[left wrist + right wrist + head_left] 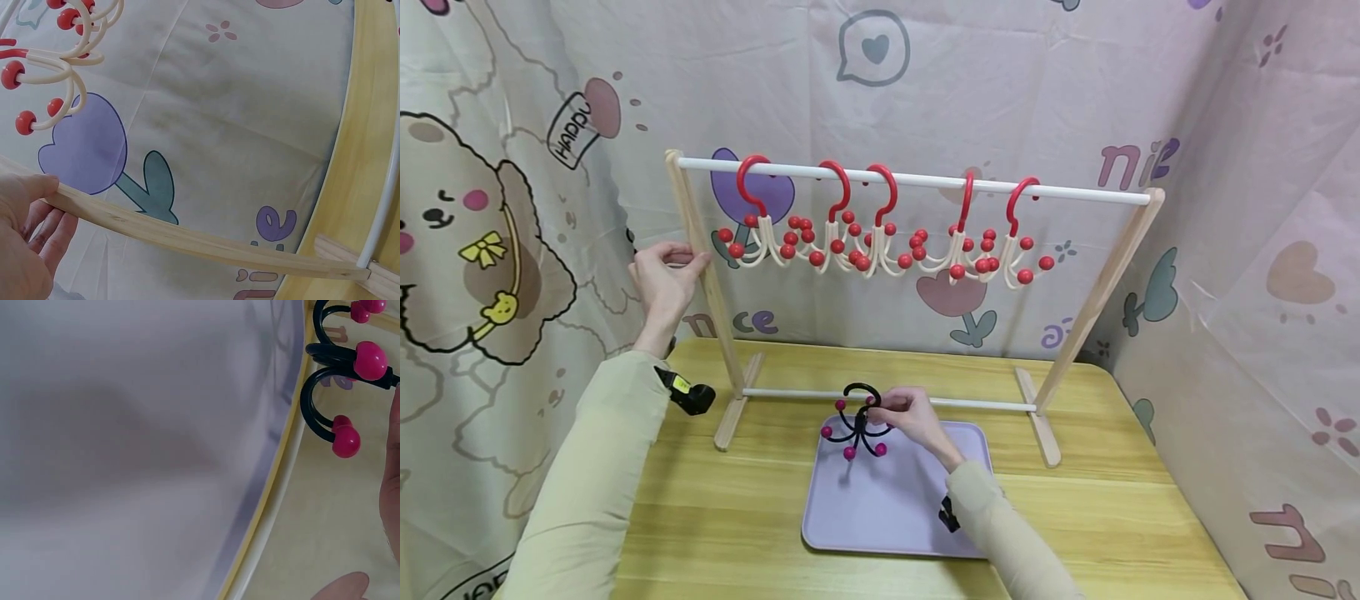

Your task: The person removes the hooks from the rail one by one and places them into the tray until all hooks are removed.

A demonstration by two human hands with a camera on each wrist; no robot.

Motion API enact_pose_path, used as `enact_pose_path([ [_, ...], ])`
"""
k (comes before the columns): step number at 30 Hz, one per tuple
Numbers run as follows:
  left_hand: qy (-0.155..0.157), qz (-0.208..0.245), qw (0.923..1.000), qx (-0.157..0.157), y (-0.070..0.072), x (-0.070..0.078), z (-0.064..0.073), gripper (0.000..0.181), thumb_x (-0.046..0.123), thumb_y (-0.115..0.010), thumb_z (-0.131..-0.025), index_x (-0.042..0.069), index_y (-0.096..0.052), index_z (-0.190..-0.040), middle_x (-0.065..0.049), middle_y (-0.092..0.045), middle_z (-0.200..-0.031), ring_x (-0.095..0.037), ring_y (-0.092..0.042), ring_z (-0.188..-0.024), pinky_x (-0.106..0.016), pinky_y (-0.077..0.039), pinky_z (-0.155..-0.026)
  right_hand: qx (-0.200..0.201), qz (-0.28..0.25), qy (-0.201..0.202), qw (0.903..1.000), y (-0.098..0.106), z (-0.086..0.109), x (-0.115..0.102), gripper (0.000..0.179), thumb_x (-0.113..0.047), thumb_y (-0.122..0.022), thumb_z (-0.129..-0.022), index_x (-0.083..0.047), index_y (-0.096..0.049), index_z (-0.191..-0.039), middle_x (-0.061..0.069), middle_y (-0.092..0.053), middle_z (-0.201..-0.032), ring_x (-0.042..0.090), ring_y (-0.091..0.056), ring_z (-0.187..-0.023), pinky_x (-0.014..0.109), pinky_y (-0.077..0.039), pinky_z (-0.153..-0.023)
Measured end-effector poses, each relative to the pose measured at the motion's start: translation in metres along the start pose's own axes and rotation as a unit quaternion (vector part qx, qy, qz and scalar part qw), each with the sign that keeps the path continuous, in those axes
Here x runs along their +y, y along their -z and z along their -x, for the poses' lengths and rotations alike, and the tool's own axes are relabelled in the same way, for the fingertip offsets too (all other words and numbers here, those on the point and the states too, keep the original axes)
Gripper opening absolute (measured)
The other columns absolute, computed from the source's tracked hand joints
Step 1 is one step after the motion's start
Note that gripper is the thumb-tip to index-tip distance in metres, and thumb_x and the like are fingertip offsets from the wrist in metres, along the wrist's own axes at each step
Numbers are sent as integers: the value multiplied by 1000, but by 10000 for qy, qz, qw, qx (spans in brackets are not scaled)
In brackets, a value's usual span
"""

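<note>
In the head view my left hand pinches the left wooden post of a hanging rack, about halfway up. The left wrist view shows the thumb on one side of that post and fingers on the other. My right hand holds a black claw-shaped hanger with pink ball tips by its stem, over the far part of a lilac tray. The hanger's curved arms point away from the fingers in the right wrist view. Most of the right hand lies outside that view.
Several similar hangers, with red hooks and cream arms, hang from the rack's white top rod. A lower white rod joins the wooden feet on the table. Printed curtains stand behind and at both sides.
</note>
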State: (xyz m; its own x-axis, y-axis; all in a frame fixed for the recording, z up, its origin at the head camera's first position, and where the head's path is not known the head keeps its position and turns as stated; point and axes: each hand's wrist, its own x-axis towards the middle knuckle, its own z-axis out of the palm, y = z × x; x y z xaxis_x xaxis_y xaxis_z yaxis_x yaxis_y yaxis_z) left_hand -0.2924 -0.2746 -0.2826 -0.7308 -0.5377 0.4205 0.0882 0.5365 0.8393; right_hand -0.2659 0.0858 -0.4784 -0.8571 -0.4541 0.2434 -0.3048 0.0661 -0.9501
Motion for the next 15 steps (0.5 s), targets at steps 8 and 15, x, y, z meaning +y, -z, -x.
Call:
enact_pose_path([
  [8,-61,27,10000,11,0,-1,-1,32,26,-77,-89,2,-75,-110,34,-47,-64,19,-49,-60,-10,-43,-64,48,207,-64,9998,-10,-2,-5,19,4,-71,-88,15,-70,-103,35,-71,-94,42,-75,-85,30,-61,-67],
  [15,-68,27,10000,21,0,0,0,31,26,-77,-89,3,-76,-109,34,-47,-63,18,-49,-60,-10,-43,-63,143,183,-132,9996,-16,-4,-3,18,6,-72,-86,15,-71,-101,35,-71,-95,47,-73,-87,32,-62,-70],
])
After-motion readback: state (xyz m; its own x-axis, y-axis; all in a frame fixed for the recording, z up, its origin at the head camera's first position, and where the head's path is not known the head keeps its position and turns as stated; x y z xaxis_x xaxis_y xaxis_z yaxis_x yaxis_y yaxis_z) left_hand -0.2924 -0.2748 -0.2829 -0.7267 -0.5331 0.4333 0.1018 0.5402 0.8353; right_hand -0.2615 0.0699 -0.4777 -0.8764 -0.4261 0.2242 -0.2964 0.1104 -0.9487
